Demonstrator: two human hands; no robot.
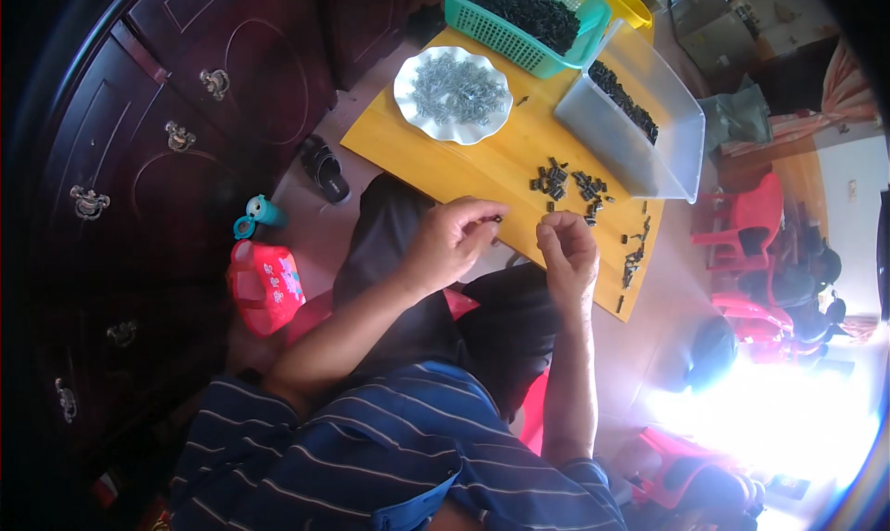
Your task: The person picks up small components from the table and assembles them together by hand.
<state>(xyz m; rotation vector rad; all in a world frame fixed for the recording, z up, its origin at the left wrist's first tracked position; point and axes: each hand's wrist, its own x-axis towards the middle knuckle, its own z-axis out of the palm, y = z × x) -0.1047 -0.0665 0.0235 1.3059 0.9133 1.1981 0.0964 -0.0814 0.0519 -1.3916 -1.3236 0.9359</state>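
L hand [451, 241] pinching small dark pc [495, 219] nr edge of yellow wooden table [505, 160]; R hand [568, 251] fingertips together, can't tell if gripping. Step looks like single-pc handling, black pcs [553, 184] beyond. Next prob. needs steady fingertip alignment.

From where I stand, the dark piece [493, 220] in the left hand [448, 242] is mostly covered by the fingers and too small to make out, and I can't tell whether the curled right hand [570, 255] pinches anything. The clear bits [459, 88] in the white bowl [405, 88] blur into one heap; the black pieces [554, 181] on the tabletop [527, 142] are too tiny to read in detail. The green basket [505, 51] and yellow tub [625, 5] are cut off at the top, the striped shirt [371, 452] at the bottom, and glare washes out the floor near the red chairs [751, 216]
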